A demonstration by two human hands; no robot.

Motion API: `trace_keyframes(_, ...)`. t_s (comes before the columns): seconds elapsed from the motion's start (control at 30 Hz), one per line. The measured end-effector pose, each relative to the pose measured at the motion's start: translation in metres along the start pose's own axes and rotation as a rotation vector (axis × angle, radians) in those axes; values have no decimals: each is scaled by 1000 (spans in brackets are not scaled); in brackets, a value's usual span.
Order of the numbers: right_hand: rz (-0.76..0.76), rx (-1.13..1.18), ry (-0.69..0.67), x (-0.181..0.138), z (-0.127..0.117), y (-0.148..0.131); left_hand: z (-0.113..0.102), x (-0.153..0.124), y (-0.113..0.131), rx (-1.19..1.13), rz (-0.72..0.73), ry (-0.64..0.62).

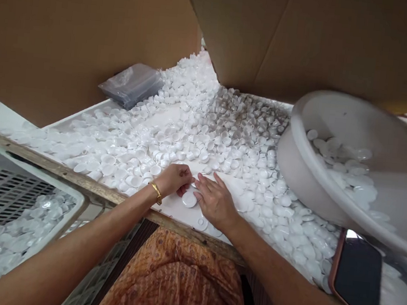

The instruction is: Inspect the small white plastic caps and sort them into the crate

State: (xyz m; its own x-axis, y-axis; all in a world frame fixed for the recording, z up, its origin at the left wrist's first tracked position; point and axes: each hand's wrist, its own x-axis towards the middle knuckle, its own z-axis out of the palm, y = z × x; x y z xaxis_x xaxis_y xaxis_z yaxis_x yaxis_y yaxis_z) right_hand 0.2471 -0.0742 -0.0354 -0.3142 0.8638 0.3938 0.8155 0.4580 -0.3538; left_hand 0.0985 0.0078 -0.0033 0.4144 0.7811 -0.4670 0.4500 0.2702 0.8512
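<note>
Soft, uneven indoor light: the white plastic pieces (135, 180) at centre are bright, some with small glints, while tall cardboard panels (85, 28) behind are dim. A grey shadow covers the pieces below the right panel (320, 43). White glare marks the phone (357, 280). The basin (296, 167) looks blurred and stretched; the top right corner fades to black

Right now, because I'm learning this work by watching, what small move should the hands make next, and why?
Probably steady the round white cap between both hands' fingers: it sits at the fingertips of the curled left hand and by the thumb of the right hand, nearer than the heaped white pieces beyond. Whether it is already gripped, I can't tell.
</note>
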Motion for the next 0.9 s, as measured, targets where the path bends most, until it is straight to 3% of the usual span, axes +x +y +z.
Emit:
trace_keyframes(0.1,-26,70,-74,1,-3,-10,-11,-15,-2,152,15,38)
trace_keyframes(0.17,-34,141,-84,4,-9,-11,-18,-24,1,401,46,109)
trace_keyframes(0.3,254,162,14,6,-38,7,-6,-18,12,800,285,305)
trace_keyframes(0.37,360,29,-16,0,-54,22,11,-3,18,831,375,347)
trace_keyframes(0.5,364,-225,-130,-25,-70,40,36,26,28,854,368,342)
trace_keyframes(0.6,369,-264,-153,-36,-70,40,35,31,31,824,319,270)
trace_keyframes(0.73,329,-278,-187,-35,-67,38,27,23,29,742,259,64)
trace_keyframes(0.9,237,-272,-243,-28,-68,39,22,14,22,756,274,194)
